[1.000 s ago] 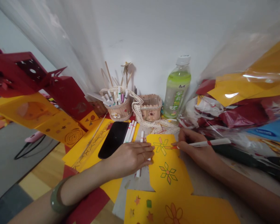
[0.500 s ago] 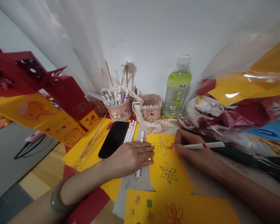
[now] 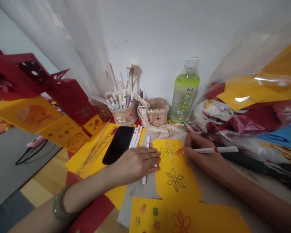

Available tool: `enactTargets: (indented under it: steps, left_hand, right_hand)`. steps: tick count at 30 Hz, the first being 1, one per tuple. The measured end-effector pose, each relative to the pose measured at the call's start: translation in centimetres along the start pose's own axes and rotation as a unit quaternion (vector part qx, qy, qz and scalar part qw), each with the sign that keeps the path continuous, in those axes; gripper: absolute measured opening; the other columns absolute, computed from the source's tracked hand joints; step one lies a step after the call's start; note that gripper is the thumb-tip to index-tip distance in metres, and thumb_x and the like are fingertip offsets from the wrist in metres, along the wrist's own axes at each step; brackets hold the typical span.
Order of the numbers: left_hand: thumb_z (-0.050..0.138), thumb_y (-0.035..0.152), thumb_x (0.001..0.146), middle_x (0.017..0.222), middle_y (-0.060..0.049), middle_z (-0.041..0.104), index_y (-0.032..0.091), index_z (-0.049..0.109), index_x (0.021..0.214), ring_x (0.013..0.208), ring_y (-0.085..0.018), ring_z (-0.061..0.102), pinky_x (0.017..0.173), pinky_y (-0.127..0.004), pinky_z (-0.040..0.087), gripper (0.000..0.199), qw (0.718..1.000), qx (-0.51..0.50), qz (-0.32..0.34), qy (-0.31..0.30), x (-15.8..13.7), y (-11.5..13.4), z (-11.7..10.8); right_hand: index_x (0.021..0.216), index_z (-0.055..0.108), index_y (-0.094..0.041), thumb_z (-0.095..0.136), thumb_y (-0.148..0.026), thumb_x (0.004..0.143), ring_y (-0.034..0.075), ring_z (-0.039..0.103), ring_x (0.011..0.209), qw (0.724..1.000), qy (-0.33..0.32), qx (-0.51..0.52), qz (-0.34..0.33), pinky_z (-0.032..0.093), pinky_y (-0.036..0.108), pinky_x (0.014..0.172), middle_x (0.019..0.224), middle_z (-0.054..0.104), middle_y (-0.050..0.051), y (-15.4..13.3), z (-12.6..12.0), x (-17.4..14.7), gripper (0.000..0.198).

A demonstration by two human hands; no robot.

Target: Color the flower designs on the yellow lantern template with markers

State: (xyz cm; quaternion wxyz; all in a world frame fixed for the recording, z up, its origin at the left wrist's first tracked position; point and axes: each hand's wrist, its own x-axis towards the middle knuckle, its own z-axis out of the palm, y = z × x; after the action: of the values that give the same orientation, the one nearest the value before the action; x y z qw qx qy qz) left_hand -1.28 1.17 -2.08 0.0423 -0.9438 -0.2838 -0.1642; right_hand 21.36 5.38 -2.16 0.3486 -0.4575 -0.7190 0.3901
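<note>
My right hand (image 3: pixel 200 152) pinches a white felt-tip marker (image 3: pixel 224 149) with a red band, its orange tip by a petal of the upper flower (image 3: pixel 169 151). That flower is drawn on a yellow paper cutout (image 3: pixel 190 187), some petals orange. Below it is a second, green-outlined flower (image 3: pixel 175 180). My left hand (image 3: pixel 137 163) lies flat with fingers stretched out, fingertips on the cutout's left edge. A loose marker (image 3: pixel 144 180) lies partly hidden under this hand. Several capped markers (image 3: pixel 136 136) lie just beyond it, beside a black phone (image 3: pixel 118 144).
Behind stand a wooden tub of markers (image 3: pixel 123 116), a second wooden tub (image 3: pixel 157 117) with lace trim (image 3: pixel 143 113), and a green drink bottle (image 3: pixel 185 92). Scissors (image 3: pixel 286 176) lie right, below a plastic bag of coloured paper (image 3: pixel 252 113). Red and yellow paper boxes (image 3: pixel 70 100) stand left.
My right hand and the marker have shifted slightly to the right, and the orange petal by the tip shows a bit more. My left hand stays in place.
</note>
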Motion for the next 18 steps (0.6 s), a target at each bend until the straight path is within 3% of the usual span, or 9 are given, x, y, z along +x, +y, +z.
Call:
enactTargets:
  steps: [18]
  left_hand:
    - [0.041,0.029,0.093,0.108,-0.009,0.064,0.008,0.063,0.101,0.105,-0.017,0.058,0.093,-0.031,0.047,0.032,1.000,0.002,0.005,0.015,0.00,0.00,0.08]
  right_hand:
    - [0.056,0.033,-0.021,0.048,-0.013,0.069,0.011,0.033,0.051,1.000,0.006,-0.017,-0.007,0.025,0.025,0.046,0.055,0.036,-0.006,0.28,-0.07,-0.04,0.021]
